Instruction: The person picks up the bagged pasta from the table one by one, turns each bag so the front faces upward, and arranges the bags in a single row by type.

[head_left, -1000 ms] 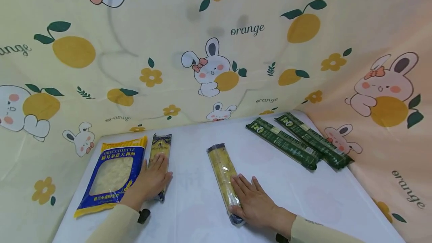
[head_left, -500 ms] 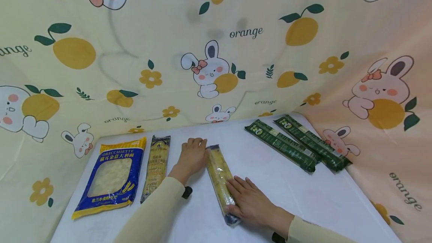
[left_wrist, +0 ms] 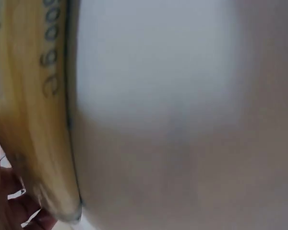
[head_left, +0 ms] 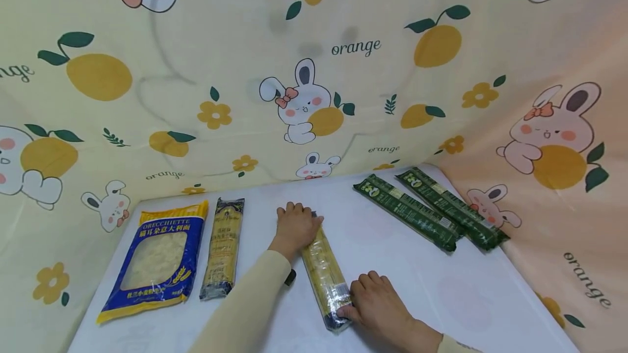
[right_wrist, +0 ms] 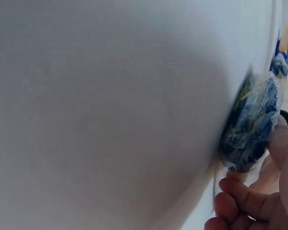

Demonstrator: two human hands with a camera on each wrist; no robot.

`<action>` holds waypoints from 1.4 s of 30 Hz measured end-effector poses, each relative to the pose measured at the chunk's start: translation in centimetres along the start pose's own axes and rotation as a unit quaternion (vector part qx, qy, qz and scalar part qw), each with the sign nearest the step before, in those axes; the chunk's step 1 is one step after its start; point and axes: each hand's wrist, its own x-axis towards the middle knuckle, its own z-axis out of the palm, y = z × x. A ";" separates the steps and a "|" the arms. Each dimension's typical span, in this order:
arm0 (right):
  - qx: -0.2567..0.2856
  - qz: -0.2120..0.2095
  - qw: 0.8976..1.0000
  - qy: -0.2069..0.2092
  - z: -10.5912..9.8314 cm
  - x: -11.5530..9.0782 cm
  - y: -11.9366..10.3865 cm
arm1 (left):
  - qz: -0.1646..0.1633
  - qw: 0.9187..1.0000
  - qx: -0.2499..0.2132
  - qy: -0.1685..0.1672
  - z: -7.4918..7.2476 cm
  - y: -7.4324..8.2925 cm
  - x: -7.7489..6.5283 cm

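A clear-wrapped pack of spaghetti (head_left: 325,274) with dark blue ends lies lengthwise on the white table between both hands. At its far end my left hand (head_left: 296,229) grips it, fingers and thumb to either side. The left wrist view shows the pack's yellow side (left_wrist: 33,110) with printed letters and curled fingers (left_wrist: 19,211) behind it. My right hand (head_left: 380,304) holds the near end, thumb on top and fingers bent along the right side. In the right wrist view, the crinkled dark end (right_wrist: 252,124) sits between thumb and fingers.
To the left lie a second spaghetti pack (head_left: 223,249) and a large blue and yellow orecchiette bag (head_left: 154,260). Two long green packs (head_left: 407,211) (head_left: 453,208) lie side by side, slanting, at the back right. A patterned cloth (head_left: 235,70) hangs behind the white table (head_left: 417,277).
My left hand has left the left spaghetti pack and moved right to the far end of the middle one. My right hand's flat fingers have bent around the near end.
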 end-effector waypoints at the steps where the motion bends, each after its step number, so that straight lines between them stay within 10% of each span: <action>1: -0.001 -0.001 1.000 0.000 0.0 0.1 -0.1 | -0.002 1.000 0.000 0.002 0.1 0.1 -0.1; 12: 0.034 0.016 0.999 -0.027 -0.2 0.5 -1.3 | 0.012 0.995 -0.003 0.097 0.8 -0.7 -0.8; 18: 0.037 0.020 0.999 -0.006 -0.3 0.7 -1.3 | 0.047 0.980 -0.010 0.193 -0.1 -1.5 -1.0; 27: 0.023 0.052 0.998 0.011 0.0 2.4 -0.8 | 0.138 0.902 -0.019 0.408 -3.5 -2.6 -0.3; 33: 0.098 0.075 0.992 -0.017 0.3 2.9 -1.0 | 0.170 0.863 -0.017 0.475 -4.7 -2.9 -0.3; 42: 0.114 0.076 0.991 0.003 0.6 2.8 -1.7 | 0.174 0.875 -0.035 0.451 -5.8 -2.6 -1.5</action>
